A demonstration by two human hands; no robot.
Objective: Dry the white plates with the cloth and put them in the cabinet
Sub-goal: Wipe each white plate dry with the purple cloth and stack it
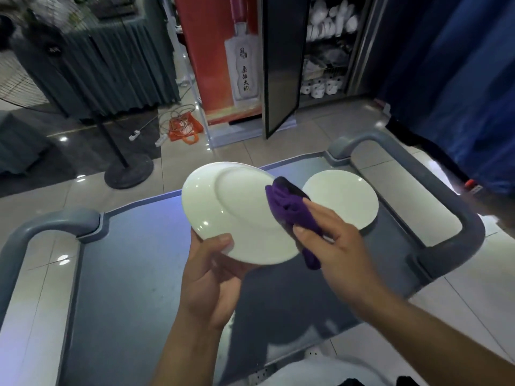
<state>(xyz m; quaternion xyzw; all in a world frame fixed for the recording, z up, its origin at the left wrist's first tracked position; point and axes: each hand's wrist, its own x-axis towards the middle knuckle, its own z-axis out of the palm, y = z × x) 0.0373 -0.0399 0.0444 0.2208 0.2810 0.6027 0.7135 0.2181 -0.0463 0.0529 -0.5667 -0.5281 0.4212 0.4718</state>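
Note:
My left hand (214,270) grips the near rim of a white plate (235,207), held tilted above the cart with its underside facing me. Against the plate's right edge my right hand (330,236) presses a bunched purple cloth (289,211). A second white plate (344,200) lies flat on the grey cart top (145,260), just right of the cloth. Beyond the cart stands the cabinet (324,48), its dark door (281,65) swung open and its shelves filled with white crockery.
The cart has raised grey handles at the left (41,227) and right (434,188). A red banner stand (223,57), an orange bag (185,129) with cables and a fan base (128,169) sit on the tiled floor ahead. A blue curtain (457,79) hangs at the right.

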